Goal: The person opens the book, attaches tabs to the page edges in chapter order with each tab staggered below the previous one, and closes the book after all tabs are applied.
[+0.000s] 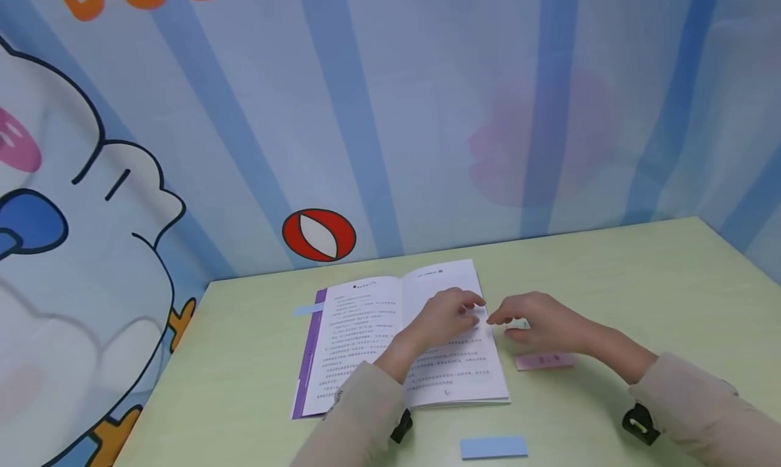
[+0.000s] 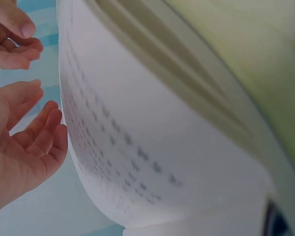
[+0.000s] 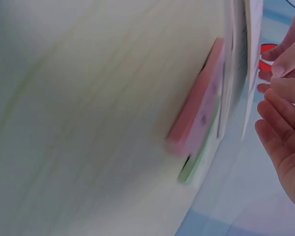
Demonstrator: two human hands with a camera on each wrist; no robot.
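Note:
An open book (image 1: 360, 338) with printed pages and a purple cover edge lies on the table. My left hand (image 1: 441, 316) is over its right page, fingers loosely bent, holding nothing. Just beyond the page's right edge, my right hand (image 1: 539, 321) hovers with loosely curved fingers and nothing in its grasp. Fingertips of the two hands face each other across a small gap in the head view. Beneath the right hand lies a pink strip (image 1: 545, 361) with small marks. In the right wrist view, a green strip (image 3: 199, 157) shows beside it, partly hidden.
A light blue strip (image 1: 494, 447) lies on the table (image 1: 647, 284) in front of the book. Another pale blue strip (image 1: 309, 310) juts out at the book's left edge. Behind the table hangs a striped blue backdrop (image 1: 439, 114) with cartoon figures.

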